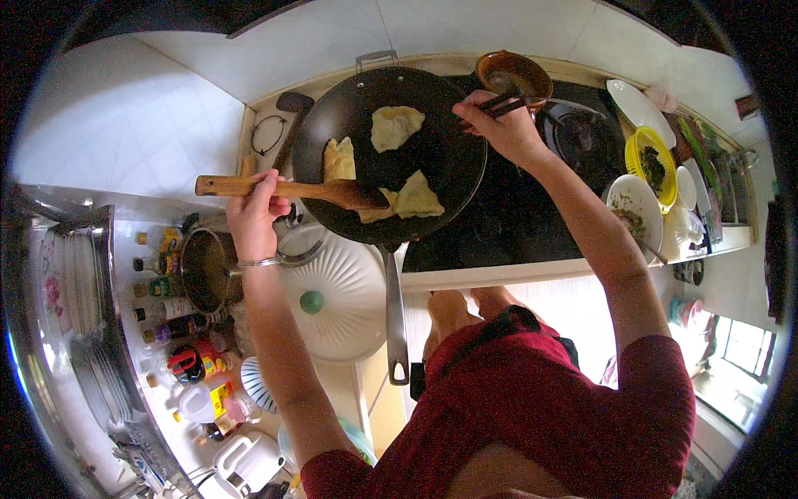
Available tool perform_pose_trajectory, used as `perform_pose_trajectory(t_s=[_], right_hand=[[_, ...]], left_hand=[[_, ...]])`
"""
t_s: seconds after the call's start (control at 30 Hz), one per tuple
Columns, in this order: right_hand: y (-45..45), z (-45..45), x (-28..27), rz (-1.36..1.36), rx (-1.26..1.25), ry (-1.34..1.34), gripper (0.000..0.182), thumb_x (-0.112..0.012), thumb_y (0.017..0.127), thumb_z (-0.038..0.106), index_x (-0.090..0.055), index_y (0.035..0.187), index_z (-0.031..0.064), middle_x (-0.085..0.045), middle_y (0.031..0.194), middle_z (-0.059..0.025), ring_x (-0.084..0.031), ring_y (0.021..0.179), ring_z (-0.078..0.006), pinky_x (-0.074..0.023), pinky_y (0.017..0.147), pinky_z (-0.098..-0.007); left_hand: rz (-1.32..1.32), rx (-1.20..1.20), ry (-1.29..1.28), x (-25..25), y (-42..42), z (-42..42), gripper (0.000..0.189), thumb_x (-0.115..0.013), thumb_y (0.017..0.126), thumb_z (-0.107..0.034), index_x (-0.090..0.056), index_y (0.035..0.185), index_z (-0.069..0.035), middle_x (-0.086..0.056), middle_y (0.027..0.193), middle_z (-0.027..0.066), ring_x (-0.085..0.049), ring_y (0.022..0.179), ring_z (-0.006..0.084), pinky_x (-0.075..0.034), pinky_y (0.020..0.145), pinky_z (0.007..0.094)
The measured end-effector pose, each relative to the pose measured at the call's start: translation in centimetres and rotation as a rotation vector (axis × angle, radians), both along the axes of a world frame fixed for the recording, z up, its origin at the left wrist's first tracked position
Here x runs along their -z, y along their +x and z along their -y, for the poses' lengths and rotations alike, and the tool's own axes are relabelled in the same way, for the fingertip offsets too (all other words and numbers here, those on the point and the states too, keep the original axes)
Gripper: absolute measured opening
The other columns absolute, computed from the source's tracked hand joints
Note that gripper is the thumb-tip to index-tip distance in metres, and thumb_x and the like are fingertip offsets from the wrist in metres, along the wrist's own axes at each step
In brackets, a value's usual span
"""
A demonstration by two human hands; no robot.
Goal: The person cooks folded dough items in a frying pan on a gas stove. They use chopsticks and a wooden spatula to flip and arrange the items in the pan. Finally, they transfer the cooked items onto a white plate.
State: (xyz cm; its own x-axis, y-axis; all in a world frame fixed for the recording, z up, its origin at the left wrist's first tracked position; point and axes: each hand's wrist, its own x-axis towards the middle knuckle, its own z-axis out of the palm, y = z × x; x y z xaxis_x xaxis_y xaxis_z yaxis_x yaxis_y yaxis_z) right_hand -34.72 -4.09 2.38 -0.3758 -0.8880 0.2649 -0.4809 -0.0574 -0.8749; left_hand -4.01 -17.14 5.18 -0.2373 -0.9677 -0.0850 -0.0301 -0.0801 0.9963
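Observation:
My left hand (257, 209) grips the handle of a wooden spatula (299, 189). Its blade lies over the near part of a dark wok (446, 137), against the pieces of food there. Several pale, lightly browned folded pieces of dough or egg rest in the wok: one piece (398, 128) towards the back, another piece (340, 159) at the left, and a pointed piece (419, 196) near the spatula tip. Above the wok's right rim, my right hand (499, 130) holds a slender dark utensil (502, 107), possibly chopsticks. Its far end is unclear.
Behind my right hand stands a brown bowl (514, 70). The wok's long metal handle (396, 312) points towards me. A white ribbed cover (336, 293) and a metal pot (209, 269) are left. Right are a yellow basket (633, 153) and a white bowl (653, 209) with food.

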Motion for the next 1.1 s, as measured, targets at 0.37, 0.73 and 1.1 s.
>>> perform_pose_trajectory(t_s=[0.37,0.73,1.1], right_hand=[[1.9,-0.5,0.6,-0.109,0.055,-0.082,0.017,-0.058,0.077,0.019,-0.06,0.076,0.0027,-0.06,0.076,-0.0098,-0.058,0.072,-0.0232,-0.0455,0.063,-0.03],[2.3,-4.0,3.3,0.741,0.353,-0.19,0.027,-0.053,0.083,0.025,-0.055,0.085,-0.0021,-0.055,0.08,-0.0081,-0.058,0.066,-0.0168,-0.0523,0.058,-0.0283],[-1.8,-16.1,-0.4,0.959,0.683,-0.605,0.035,-0.047,0.085,0.035,-0.05,0.088,0.0008,-0.055,0.078,-0.0131,-0.06,0.065,-0.0235,-0.0517,0.058,-0.0319]], left_hand=[[-0.068,0.015,-0.065,0.5,-1.7,0.2,0.015,-0.056,0.079,-0.011,-0.056,0.088,0.0,-0.059,0.076,0.006,-0.052,0.05,0.0096,-0.046,0.044,0.0214],[-0.058,0.194,-0.184,-0.7,-5.3,-1.9,0.013,-0.054,0.08,-0.009,-0.054,0.089,0.0,-0.054,0.072,0.0046,-0.052,0.054,0.0088,-0.048,0.049,0.0207],[-0.082,0.32,-0.335,-3.2,-7.5,-6.8,0.012,-0.051,0.081,-0.008,-0.049,0.092,-0.002,-0.051,0.093,0.0063,-0.051,0.062,0.0081,-0.046,0.055,0.0201]])
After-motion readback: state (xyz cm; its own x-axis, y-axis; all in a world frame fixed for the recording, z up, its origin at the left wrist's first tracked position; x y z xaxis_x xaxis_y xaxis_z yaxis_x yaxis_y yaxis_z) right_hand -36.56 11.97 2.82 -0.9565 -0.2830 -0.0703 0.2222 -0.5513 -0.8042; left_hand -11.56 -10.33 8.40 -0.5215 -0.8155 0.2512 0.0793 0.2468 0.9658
